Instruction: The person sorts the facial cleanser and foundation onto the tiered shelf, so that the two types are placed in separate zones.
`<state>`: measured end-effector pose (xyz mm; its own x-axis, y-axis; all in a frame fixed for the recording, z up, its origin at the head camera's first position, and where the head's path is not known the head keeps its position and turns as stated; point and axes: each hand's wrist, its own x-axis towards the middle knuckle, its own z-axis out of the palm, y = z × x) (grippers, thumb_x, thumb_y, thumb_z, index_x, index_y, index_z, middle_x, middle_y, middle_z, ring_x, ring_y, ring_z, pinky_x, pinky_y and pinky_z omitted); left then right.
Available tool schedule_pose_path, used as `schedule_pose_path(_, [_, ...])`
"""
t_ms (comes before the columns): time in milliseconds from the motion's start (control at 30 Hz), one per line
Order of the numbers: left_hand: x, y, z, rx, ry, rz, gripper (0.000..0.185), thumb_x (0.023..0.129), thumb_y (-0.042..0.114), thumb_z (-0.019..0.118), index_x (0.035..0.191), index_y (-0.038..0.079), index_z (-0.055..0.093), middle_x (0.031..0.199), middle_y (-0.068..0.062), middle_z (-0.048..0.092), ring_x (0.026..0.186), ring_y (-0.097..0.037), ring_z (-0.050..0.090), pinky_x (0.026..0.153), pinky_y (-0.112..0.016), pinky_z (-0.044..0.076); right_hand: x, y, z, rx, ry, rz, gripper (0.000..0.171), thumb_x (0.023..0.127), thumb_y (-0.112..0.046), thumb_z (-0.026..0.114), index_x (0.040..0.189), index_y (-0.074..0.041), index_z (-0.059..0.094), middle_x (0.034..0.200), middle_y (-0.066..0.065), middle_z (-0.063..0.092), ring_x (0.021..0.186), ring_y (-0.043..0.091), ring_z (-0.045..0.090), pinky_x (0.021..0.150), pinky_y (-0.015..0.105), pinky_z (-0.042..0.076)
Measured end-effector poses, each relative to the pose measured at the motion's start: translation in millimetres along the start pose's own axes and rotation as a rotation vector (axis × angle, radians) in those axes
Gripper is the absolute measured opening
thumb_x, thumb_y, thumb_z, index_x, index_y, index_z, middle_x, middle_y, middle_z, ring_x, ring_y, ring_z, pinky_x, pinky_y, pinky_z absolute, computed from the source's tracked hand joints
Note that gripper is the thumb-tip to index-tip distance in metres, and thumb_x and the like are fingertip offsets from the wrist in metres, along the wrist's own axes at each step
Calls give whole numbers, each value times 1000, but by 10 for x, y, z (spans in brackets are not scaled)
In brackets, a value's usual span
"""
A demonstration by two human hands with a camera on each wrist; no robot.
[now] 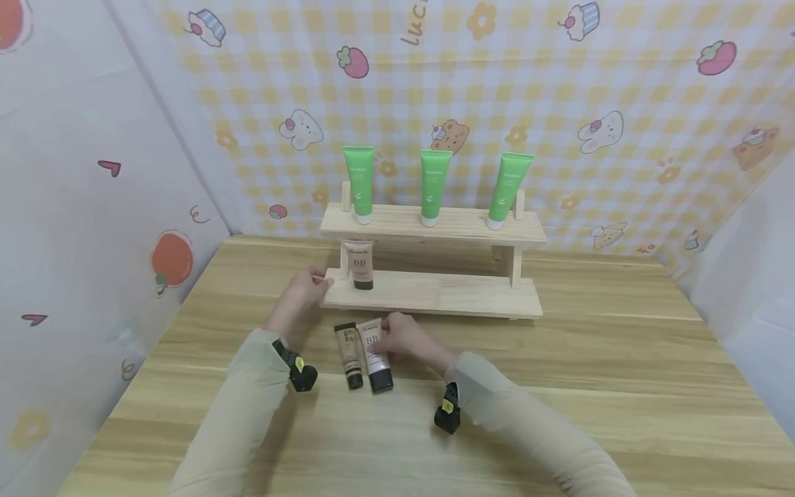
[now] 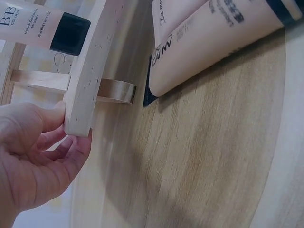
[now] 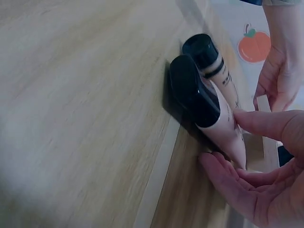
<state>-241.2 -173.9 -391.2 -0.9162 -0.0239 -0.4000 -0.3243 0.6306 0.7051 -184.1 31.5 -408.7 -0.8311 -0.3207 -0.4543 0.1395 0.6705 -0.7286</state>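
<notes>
My left hand pinches the left end of the lower board of a two-tier wooden shelf; thumb and fingers lie on either side of the board end in the left wrist view. With thumb and fingers, my right hand holds a pale pink BB cream tube with a black cap, lying on the table in front of the shelf. Close on its left lies a slimmer beige tube with a black cap. Another small BB cream tube stands cap down on the lower board's left part.
Three green tubes with white caps stand on the upper board: left, middle and right. Behind the wooden table hangs a checked cloth; a white cloth covers the left side.
</notes>
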Motion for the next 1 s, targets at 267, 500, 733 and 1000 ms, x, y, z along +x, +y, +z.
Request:
schedule_pose_path(267, [-12, 13, -13, -9, -2, -16, 49, 97, 25, 40, 138, -1, 31, 133, -24, 43, 122, -34, 44, 102, -43, 39, 31, -28, 82, 85, -43, 8, 27, 78, -11, 69, 97, 1, 55, 81, 13, 62, 62, 21, 63, 51, 30, 56])
schedule_pose_path(500, [-3, -2, -1, -3, -1, -7, 48, 97, 25, 41, 136, -2, 33, 131, -24, 45, 120, -34, 45, 101, -42, 41, 65, -19, 101, 86, -60, 6, 22, 79, -10, 68, 94, 3, 58, 78, 14, 63, 57, 19, 62, 50, 30, 56])
schedule_pose_path(733, [-7, -4, 12, 0, 0, 3, 48, 97, 24, 41, 137, -2, 33, 132, -25, 44, 121, -35, 44, 102, -44, 39, 65, 14, 56, 99, -69, 26, 26, 79, -11, 68, 98, 2, 55, 80, 13, 64, 62, 20, 64, 51, 29, 56])
schedule_pose_path(1000, [3, -19, -1, 11, 3, 16, 49, 97, 24, 41, 138, -2, 31, 134, -26, 43, 122, -36, 44, 104, -46, 37, 10, 28, -61, 110, -72, 14, 37, 79, -11, 68, 105, 2, 47, 84, 15, 62, 59, 19, 62, 50, 28, 56])
